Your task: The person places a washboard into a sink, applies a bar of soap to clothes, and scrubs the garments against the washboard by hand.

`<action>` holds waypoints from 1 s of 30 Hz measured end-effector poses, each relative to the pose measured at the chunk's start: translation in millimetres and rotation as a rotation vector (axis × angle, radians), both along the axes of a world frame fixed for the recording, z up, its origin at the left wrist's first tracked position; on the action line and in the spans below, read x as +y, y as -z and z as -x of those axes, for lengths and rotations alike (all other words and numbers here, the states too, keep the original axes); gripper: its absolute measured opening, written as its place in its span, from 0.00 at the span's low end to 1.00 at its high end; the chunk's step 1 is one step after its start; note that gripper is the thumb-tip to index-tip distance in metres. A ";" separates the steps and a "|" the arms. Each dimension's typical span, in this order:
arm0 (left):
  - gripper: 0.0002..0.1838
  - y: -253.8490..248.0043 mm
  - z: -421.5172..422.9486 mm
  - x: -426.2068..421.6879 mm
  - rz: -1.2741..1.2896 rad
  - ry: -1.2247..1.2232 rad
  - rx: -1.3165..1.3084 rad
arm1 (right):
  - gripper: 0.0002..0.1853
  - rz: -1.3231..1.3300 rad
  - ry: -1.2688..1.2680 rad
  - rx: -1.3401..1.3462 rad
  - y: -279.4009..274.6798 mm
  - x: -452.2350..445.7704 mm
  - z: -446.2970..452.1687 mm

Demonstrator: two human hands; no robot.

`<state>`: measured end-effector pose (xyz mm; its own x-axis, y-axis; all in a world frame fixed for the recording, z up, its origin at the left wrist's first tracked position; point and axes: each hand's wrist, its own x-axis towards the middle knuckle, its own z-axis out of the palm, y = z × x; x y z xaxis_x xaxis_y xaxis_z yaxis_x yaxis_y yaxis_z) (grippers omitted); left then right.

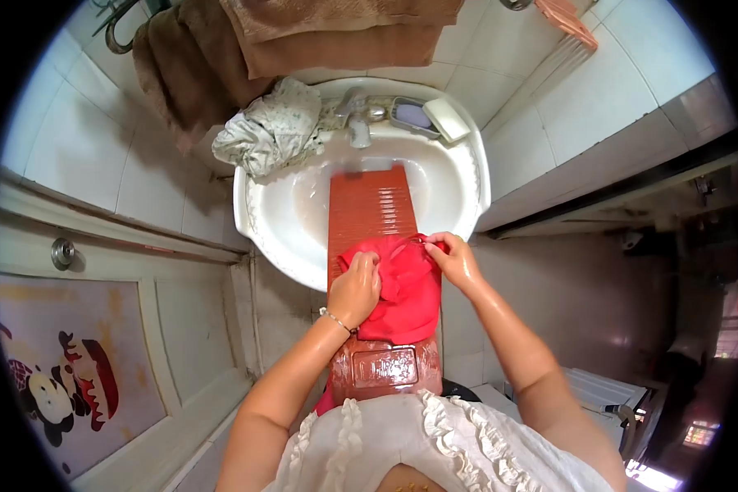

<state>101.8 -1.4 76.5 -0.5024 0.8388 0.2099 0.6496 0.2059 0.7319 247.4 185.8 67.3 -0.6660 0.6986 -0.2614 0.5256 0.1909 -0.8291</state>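
Observation:
A wet red cloth (406, 316) lies bunched on a reddish-brown washboard (369, 205). The board slopes from the white sink basin (283, 242) down toward my body. My left hand (358, 289), with a bracelet at the wrist, has its fingers curled onto the cloth's left side. At the upper right edge of the cloth, my right hand (453, 261) pinches the fabric between thumb and fingers. Water glistens on the board's ridges and on its smooth lower end. What the cloth is, as a garment, I cannot make out.
A patterned, crumpled cloth (275, 127) rests on the sink's back left rim. Beside it stand the faucet (357, 123), a soap dish (412, 115) and a pale soap bar (445, 120). Brown towels (336, 37) hang behind. A door (184, 328) is at left.

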 end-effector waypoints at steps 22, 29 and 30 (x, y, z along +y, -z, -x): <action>0.26 48.6 40.7 27.6 0.244 -0.084 0.259 | 0.21 -0.829 -0.356 0.038 35.8 -1.2 107.6; 0.26 43.9 39.8 29.7 0.266 -0.079 0.186 | 0.28 -0.859 -0.494 -0.363 80.8 100.9 84.1; 0.26 45.0 39.7 29.5 0.265 -0.082 0.191 | 0.28 -0.793 -0.697 -0.516 81.6 105.9 85.1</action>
